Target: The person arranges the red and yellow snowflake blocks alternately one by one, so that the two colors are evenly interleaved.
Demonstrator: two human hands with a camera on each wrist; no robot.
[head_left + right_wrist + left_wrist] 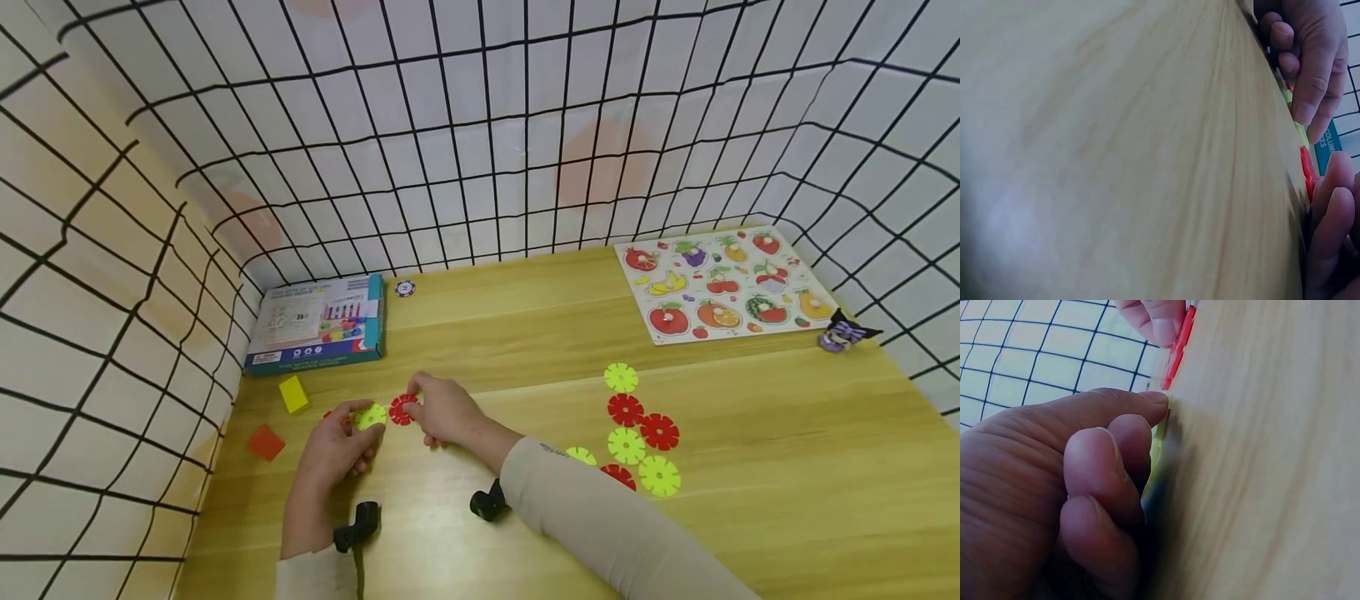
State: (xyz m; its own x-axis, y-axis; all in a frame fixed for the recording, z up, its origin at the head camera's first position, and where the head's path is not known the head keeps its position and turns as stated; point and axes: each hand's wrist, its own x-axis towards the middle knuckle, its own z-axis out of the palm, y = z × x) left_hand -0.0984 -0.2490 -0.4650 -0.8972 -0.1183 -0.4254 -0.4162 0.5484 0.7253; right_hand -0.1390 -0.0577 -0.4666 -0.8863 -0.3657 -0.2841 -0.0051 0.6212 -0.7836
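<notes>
My left hand (335,446) pinches a yellow-green notched plastic disc (371,417) between thumb and forefinger, low over the table. Just right of it is a red notched disc (402,409), held at its right side by the fingers of my right hand (448,410). The two discs lie edge to edge, close together. Part of another red disc shows behind the left fingers, mostly hidden. In the left wrist view the red disc (1179,353) looks nearly edge-on at the tabletop. The right wrist view shows the red disc (1308,173) at my right fingertips.
Several red and yellow-green discs (626,446) lie at right, some behind my right sleeve. A yellow block (294,394), an orange block (266,442) and a boxed toy set (315,325) are left. A fruit puzzle board (723,287) and small figurine (842,335) sit back right. Black mesh surrounds the table.
</notes>
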